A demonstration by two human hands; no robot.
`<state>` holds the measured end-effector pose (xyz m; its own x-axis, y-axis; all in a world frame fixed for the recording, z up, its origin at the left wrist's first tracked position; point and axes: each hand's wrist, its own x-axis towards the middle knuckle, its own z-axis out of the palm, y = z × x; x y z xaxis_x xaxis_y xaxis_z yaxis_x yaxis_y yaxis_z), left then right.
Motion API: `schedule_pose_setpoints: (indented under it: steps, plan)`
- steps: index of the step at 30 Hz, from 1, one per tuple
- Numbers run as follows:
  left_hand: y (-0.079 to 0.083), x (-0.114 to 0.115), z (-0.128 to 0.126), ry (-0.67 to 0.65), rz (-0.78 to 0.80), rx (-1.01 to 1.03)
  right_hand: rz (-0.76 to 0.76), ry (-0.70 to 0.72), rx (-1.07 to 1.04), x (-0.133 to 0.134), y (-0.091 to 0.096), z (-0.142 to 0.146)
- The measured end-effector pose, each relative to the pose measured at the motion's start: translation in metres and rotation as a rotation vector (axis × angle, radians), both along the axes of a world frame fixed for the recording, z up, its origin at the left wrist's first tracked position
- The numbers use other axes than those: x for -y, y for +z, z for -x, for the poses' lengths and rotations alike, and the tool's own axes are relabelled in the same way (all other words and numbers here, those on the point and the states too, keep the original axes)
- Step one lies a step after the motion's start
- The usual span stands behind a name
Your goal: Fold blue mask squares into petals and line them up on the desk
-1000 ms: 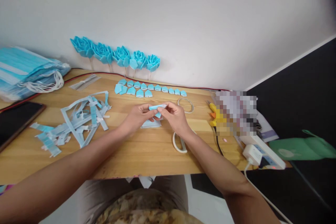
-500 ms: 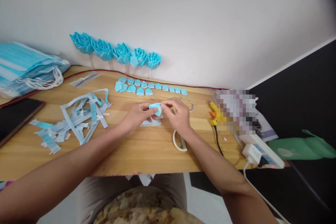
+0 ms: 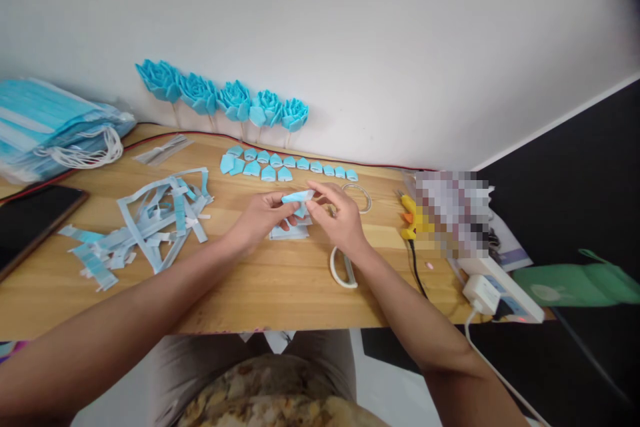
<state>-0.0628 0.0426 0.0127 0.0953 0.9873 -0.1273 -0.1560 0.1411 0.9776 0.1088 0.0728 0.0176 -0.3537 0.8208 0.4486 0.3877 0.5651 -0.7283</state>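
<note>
- A wooden desk (image 3: 240, 307) with visible grain stands against a plain white wall (image 3: 350, 33); a dark surface (image 3: 580, 160) fills the right side.
- A red-and-black cable (image 3: 390, 167) runs along the desk's back edge.
- A pale mark on the green bag (image 3: 575, 285) is too small to read; pixelation covers whatever lies beside the yellow tool (image 3: 409, 207).
- A red light glows on the white power strip (image 3: 520, 300).
- Five ruffled blue flowers (image 3: 235, 101) on thin stems lean against the wall.
- Small pointed blue petals (image 3: 269, 173) lie in two rows before them.
- Cut strips (image 3: 95, 267), pale blue and thin, lie tangled on the left.
- A folded blue-and-white piece (image 3: 296, 197) is between the hands, above flat pale pieces (image 3: 290, 233).
- The left hand (image 3: 265, 217) has its grip closed on that piece's left end.
- The right hand (image 3: 340, 213) touches the other end, index finger raised; whether its grip pinches, I cannot tell.
</note>
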Motion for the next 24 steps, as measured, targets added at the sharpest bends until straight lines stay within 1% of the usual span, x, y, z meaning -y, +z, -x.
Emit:
schedule_pose_setpoints:
  steps: [2, 3, 4, 6, 8, 9, 12, 14, 15, 19, 21, 24]
  plan:
    - [0.001, 0.001, -0.001, -0.022, -0.009, -0.027, 0.266, 0.053, -0.093, -0.001, -0.001, 0.001]
    - [0.001, 0.001, -0.001, -0.033, -0.014, -0.045, 0.363, 0.080, -0.132, -0.001, -0.001, 0.001]
    - [0.001, 0.002, -0.001, -0.047, -0.018, -0.063, 0.423, 0.096, -0.164, -0.001, -0.002, 0.002]
    - [0.000, 0.002, -0.001, -0.073, -0.026, -0.087, 0.446, 0.087, -0.200, 0.000, -0.004, 0.004]
    - [-0.002, 0.002, -0.001, -0.086, -0.032, -0.098, 0.376, 0.033, -0.184, 0.002, -0.004, 0.006]
    - [-0.002, 0.002, -0.001, -0.087, -0.034, -0.101, 0.308, 0.004, -0.152, 0.003, -0.004, 0.006]
    - [-0.003, 0.001, -0.001, -0.085, -0.035, -0.110, -0.002, -0.050, 0.006, 0.005, -0.005, 0.005]
    - [-0.002, 0.001, -0.001, -0.080, -0.031, -0.112, -0.187, -0.039, 0.123, 0.004, -0.006, 0.002]
    - [-0.001, 0.001, -0.001, -0.073, -0.028, -0.113, -0.247, -0.023, 0.178, 0.003, -0.006, 0.001]
    - [0.000, 0.001, -0.001, -0.045, -0.018, -0.075, -0.392, 0.035, 0.329, -0.002, -0.007, -0.005]
    - [-0.001, 0.000, 0.000, -0.031, -0.016, -0.046, -0.452, 0.052, 0.365, -0.003, -0.006, -0.006]
    - [-0.003, -0.001, 0.000, -0.025, -0.018, -0.028, -0.501, 0.062, 0.398, -0.003, -0.006, -0.006]
